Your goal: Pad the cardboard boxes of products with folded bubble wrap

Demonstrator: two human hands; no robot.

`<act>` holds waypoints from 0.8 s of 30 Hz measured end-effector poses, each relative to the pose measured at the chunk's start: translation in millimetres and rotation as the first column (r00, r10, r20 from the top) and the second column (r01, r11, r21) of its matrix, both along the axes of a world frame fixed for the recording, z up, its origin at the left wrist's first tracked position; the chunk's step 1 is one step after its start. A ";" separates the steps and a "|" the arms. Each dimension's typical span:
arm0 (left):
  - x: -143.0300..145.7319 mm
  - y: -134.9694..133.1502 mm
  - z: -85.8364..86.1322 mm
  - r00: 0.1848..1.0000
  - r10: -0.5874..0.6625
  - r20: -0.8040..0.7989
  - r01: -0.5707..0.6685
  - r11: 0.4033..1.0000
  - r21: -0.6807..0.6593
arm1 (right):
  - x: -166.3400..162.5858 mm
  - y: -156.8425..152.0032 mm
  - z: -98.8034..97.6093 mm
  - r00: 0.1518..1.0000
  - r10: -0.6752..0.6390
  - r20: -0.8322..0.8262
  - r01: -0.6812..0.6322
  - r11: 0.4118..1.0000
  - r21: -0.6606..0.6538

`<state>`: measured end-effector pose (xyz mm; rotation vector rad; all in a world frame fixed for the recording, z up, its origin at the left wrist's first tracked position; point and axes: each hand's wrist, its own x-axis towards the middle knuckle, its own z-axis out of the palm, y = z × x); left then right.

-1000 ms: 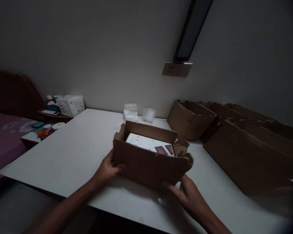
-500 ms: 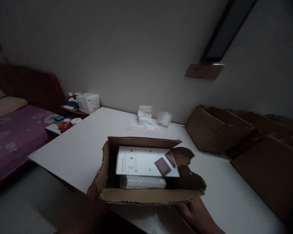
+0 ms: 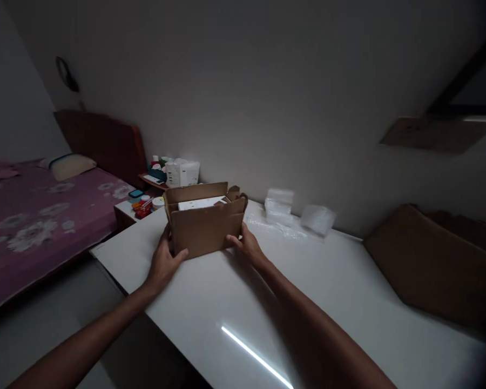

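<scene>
Cardboard box with its top open is over the far left part of the white worktop, and I cannot tell if its bottom touches down. The left hand is clamped on its left end and the right hand on its right end, both thumbs on the near side, and a white thing shows inside. Bubble wrap sits to the right, near the wall, another brown box is farther right, and a purple bed is on the left.
</scene>
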<state>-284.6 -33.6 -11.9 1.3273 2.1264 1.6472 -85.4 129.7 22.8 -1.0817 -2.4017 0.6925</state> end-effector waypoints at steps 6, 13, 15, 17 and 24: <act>-20.2 77.0 5.1 0.990 0.127 -0.066 -0.135 0.981 -0.137 | -88.7 28.6 -25.2 0.967 -0.240 0.085 0.225 0.962 0.153; -41.6 146.5 1.5 0.968 0.212 -0.132 -0.243 0.921 -0.304 | -124.8 71.8 -40.7 0.970 -0.186 0.158 0.140 0.953 0.268; -46.7 162.6 -0.3 0.957 0.243 -0.161 -0.284 0.902 -0.324 | -131.2 91.7 -42.0 0.964 -0.186 0.188 0.129 0.952 0.278; -51.5 176.8 -2.0 0.947 0.258 -0.192 -0.310 0.893 -0.326 | -139.0 111.0 -43.1 0.957 -0.190 0.218 0.123 0.949 0.289; -75.9 216.5 -8.0 0.926 0.273 -0.261 -0.346 0.889 -0.298 | -166.9 161.2 -47.8 0.932 -0.200 0.302 0.091 0.936 0.339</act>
